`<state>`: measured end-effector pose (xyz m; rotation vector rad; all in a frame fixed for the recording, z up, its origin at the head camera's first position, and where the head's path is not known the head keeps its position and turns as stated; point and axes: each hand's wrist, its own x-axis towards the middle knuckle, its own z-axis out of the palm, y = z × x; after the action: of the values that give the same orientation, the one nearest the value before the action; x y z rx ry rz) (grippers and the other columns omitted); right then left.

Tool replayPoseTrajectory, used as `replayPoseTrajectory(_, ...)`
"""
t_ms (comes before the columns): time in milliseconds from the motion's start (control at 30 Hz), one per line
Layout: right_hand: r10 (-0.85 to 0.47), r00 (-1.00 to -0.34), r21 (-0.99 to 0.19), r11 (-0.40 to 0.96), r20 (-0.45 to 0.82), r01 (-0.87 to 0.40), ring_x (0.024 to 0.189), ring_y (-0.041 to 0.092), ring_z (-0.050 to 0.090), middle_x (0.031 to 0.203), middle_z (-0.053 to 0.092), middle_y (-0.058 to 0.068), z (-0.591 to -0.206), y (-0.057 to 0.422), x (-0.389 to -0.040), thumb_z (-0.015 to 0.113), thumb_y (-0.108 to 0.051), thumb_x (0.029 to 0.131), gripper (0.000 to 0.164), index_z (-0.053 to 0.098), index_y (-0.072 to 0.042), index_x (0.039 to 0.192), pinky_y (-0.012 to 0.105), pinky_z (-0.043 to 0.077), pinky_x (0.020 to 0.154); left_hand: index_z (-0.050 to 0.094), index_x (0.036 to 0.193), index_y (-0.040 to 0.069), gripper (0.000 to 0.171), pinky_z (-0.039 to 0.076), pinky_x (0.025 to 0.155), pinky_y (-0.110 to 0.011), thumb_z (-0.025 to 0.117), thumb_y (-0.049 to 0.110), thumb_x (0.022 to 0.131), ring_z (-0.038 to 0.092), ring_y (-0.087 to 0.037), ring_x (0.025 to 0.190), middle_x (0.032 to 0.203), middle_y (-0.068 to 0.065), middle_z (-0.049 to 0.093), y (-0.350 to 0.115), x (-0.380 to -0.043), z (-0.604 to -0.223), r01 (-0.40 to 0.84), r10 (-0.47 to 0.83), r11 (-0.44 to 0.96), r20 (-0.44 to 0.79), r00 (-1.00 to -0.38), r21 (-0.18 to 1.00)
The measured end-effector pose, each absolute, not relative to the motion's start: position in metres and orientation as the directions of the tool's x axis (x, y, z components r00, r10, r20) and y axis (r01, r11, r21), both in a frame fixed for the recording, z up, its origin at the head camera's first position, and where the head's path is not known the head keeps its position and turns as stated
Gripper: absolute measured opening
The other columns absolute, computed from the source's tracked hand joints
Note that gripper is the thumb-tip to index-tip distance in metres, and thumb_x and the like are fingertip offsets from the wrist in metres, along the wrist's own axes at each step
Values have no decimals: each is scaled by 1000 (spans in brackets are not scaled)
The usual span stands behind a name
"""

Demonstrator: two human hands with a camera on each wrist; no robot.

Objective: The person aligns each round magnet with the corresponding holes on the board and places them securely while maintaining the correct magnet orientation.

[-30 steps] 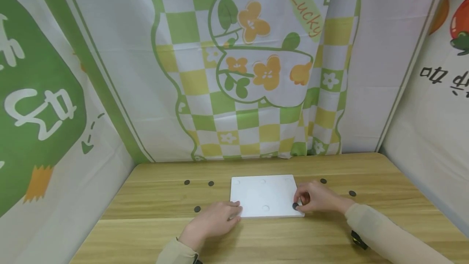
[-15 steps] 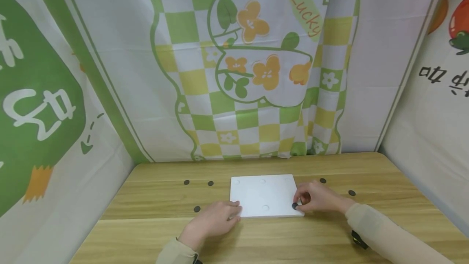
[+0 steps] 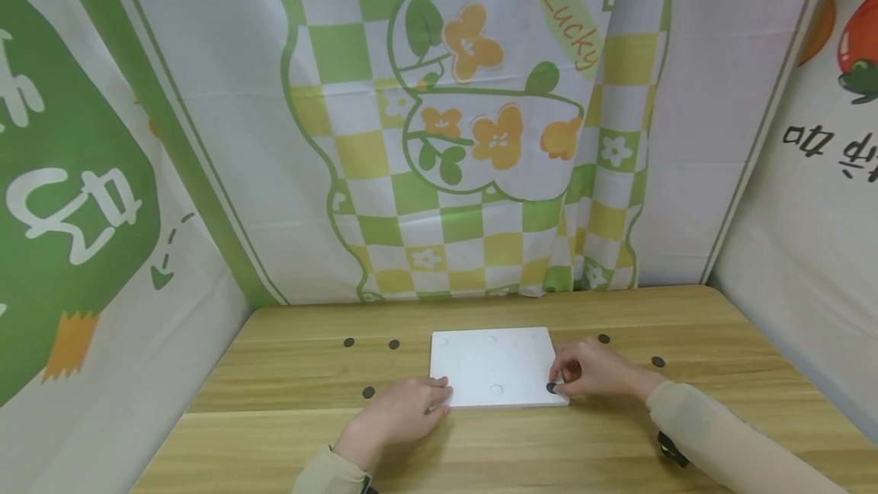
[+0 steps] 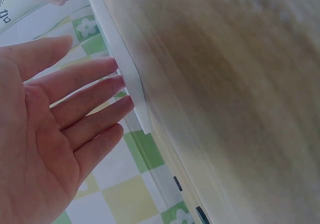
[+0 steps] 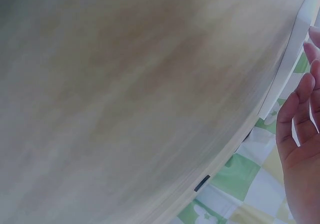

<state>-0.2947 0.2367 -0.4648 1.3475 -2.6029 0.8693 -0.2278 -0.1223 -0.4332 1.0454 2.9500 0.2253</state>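
board (image 3: 469, 368): white | discs (image 3: 604, 339): black | tabletop (image 3: 521, 452): tan wood grain | curtain (image 3: 463, 224): green-yellow-white checks, orange flowers

Wears plain, light-beige fabric sleeves (image 3: 734, 433); carries a small black, yellow-marked device (image 3: 672, 450) beneath the right one, a dark piece (image 3: 369, 486) by the left cuff (image 3: 332, 471).
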Motion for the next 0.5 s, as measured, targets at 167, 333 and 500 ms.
replayPoseTrajectory(167,-723,-615,-455,453,315,-767,60,-5,46,69,55,-9,-465,237,-294,77,-14,78,10,70,-19,83,12,42,49,62,125,13,37,46,103,-40,51,34,96,57,-24,121,133,-4,58,-123,-228,-434,630,630,764,52,-775,138)
replayPoseTrajectory(333,-722,-616,-462,450,315,-764,60,-5,47,70,56,-10,-464,237,-294,77,-15,79,9,70,-20,83,12,43,49,62,125,13,38,46,104,-40,51,34,96,56,-24,122,133,-4,58,-123,-227,-434,626,627,766,49,-778,147)
replayPoseTrajectory(500,-726,-607,-459,441,323,-772,61,-4,48,71,56,-10,-465,238,-295,76,-17,80,8,70,-21,84,12,43,50,62,126,12,38,45,104,-40,50,34,96,56,-24,122,134,-5,58,-122,-227,-433,621,622,769,43,-782,151)
